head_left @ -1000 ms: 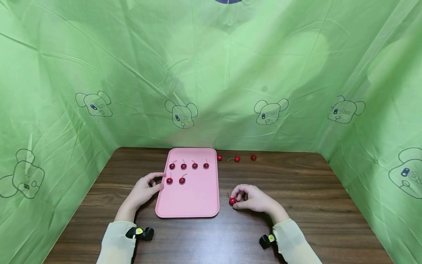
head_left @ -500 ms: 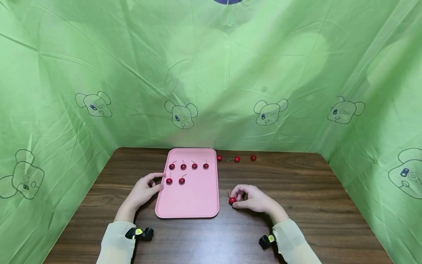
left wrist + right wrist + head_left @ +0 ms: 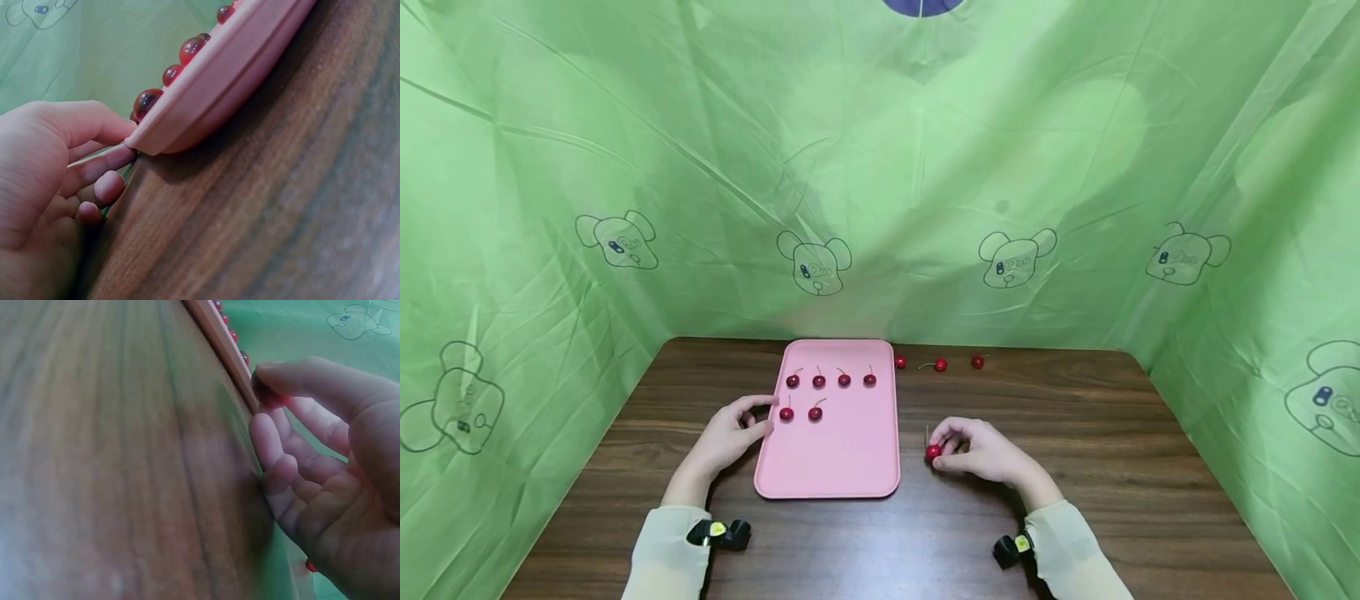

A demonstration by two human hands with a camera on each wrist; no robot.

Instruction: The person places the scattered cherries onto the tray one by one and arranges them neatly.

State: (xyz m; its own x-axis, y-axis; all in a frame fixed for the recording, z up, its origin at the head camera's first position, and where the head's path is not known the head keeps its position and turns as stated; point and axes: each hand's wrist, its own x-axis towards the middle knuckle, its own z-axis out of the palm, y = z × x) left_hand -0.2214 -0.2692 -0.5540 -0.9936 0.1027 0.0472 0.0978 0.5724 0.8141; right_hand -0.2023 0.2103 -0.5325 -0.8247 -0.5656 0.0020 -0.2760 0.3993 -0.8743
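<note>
In the head view a pink tray [image 3: 827, 471] lies left of the middle of the table, with several dark red cherries [image 3: 819, 381] on it in two rows, stems pointing mostly to the far side. My left hand [image 3: 730, 435] holds the tray's left rim; the left wrist view has thumb and forefinger at the rim [image 3: 147, 142]. To the right of the tray, my right hand [image 3: 981, 451] pinches one red cherry [image 3: 932, 452] between thumb and fingertips, its stem upright. The right wrist view catches this cherry [image 3: 273, 397] partly hidden behind the thumb.
Three more cherries lie along the far edge of the brown wooden table [image 3: 1045, 392]: one against the tray's right rim [image 3: 900, 361], a middle cherry [image 3: 940, 364] and a right cherry [image 3: 977, 361]. Green cloth [image 3: 917, 183] with bear drawings hangs around the back and sides.
My right hand has shifted the pinched cherry slightly away from the tray and toward the far side. My left hand stays at the tray's rim, and the head view has tilted slightly.
</note>
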